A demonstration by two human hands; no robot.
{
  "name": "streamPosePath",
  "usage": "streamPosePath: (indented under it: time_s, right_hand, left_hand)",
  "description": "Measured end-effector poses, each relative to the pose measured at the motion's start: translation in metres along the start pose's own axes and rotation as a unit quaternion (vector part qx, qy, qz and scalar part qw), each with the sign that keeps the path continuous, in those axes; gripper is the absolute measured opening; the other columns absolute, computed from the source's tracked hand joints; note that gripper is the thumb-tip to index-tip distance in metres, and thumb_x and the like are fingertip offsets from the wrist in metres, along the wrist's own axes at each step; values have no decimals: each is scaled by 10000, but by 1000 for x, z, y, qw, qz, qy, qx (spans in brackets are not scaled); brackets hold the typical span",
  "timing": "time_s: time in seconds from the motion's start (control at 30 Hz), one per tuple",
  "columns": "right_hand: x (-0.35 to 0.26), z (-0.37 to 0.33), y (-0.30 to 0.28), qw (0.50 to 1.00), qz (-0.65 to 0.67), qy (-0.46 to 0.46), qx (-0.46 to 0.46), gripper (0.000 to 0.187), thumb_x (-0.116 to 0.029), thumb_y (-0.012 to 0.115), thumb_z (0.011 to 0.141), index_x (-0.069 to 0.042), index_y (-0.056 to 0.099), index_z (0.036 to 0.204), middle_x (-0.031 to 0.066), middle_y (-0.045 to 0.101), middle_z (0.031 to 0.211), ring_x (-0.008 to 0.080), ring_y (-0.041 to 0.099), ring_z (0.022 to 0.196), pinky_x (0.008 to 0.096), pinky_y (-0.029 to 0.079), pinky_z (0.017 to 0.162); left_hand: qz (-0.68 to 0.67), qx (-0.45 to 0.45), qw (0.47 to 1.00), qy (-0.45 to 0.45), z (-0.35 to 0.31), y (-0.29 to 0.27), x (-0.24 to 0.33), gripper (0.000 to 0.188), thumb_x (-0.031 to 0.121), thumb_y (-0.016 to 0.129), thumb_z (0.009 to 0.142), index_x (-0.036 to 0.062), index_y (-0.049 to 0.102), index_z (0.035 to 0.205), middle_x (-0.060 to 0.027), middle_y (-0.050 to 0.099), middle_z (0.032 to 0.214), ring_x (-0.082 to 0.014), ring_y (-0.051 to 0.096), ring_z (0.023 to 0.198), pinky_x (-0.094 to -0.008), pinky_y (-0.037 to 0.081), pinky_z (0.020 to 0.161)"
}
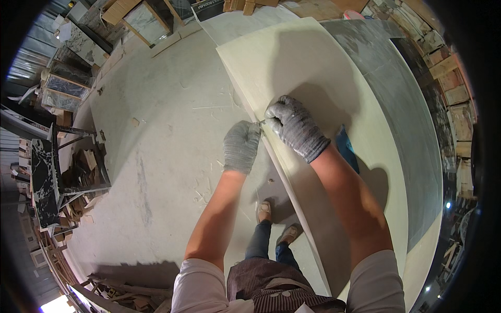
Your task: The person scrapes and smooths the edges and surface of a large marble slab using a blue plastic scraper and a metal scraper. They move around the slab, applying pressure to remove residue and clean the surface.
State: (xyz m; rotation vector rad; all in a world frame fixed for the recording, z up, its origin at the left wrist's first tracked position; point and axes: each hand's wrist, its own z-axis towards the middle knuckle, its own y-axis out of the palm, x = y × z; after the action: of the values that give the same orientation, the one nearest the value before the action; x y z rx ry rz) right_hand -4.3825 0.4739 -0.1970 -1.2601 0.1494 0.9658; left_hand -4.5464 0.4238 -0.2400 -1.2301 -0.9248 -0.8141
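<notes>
A large pale cream board (pixel 334 94) lies in front of me and to my right, its long left edge running toward my waist. At that edge my left hand (pixel 242 146), in a grey work glove, is closed with its fingertips against the rim. My right hand (pixel 295 128), gloved the same way, rests over the board with its fingers closed. A small thin dark piece (pixel 262 122) shows between the two hands; it appears pinched in the right fingers. What the left fingers hold, if anything, is hidden. A blue object (pixel 346 148) lies on the board beside my right forearm, partly covered.
Grey sheets (pixel 386 78) lie along the board's right side. Pale thin scraps (pixel 201 195) litter the concrete floor (pixel 151 146). At the left stands a dark metal rack (pixel 75 161) with wood pieces. Wood offcuts (pixel 130 292) are piled at lower left, framed panels (pixel 146 23) at far left.
</notes>
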Motion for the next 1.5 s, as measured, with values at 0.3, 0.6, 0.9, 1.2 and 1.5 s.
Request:
streamPosePath:
  time_s: [0.3, 0.6, 0.9, 1.2, 1.5]
  right_hand:
    - [-10, -25, -10, 1000, -2, -2, -4, 88, -55, 655, 749, -51, 613, 827, 149, 590, 845, 353, 581, 830, 445, 476, 751]
    - [-16, -51, -17, 1000, 8, -2, -8, 105, -39, 658, 735, -54, 604, 824, 140, 577, 816, 343, 577, 807, 441, 474, 736]
    - [-25, -82, -30, 1000, -2, 0, -12, 113, -25, 653, 735, -54, 596, 828, 130, 575, 803, 336, 574, 787, 437, 473, 727]
    - [-35, -115, -43, 999, 15, 21, -35, 118, 3, 652, 726, -47, 598, 818, 132, 576, 798, 329, 577, 768, 423, 475, 703]
    - [-41, -149, -51, 999, 27, 12, -24, 134, 11, 661, 732, -46, 609, 842, 128, 584, 807, 316, 584, 760, 404, 486, 696]
  left_hand:
    - [1, 1, 1000, 30, -25, 4, 5, 249, 176, 583, 948, 27, 626, 754, -75, 589, 667, -151, 514, 632, -311, 445, 627]
    - [-2, -23, 1000, 14, -52, 8, 10, 206, 194, 603, 916, 21, 610, 806, -195, 571, 721, -366, 544, 662, -415, 444, 624]
    - [9, -30, 999, 25, -84, 16, 19, 221, 211, 600, 914, 25, 601, 794, -192, 576, 747, -380, 557, 699, -436, 444, 638]
    - [4, -42, 999, 22, -118, 22, 27, 232, 218, 591, 920, 32, 594, 780, -183, 570, 740, -388, 552, 696, -450, 439, 634]
    - [14, -49, 998, -21, -156, 29, 37, 225, 204, 580, 938, 27, 639, 812, -118, 604, 752, -227, 562, 692, -353, 455, 668]
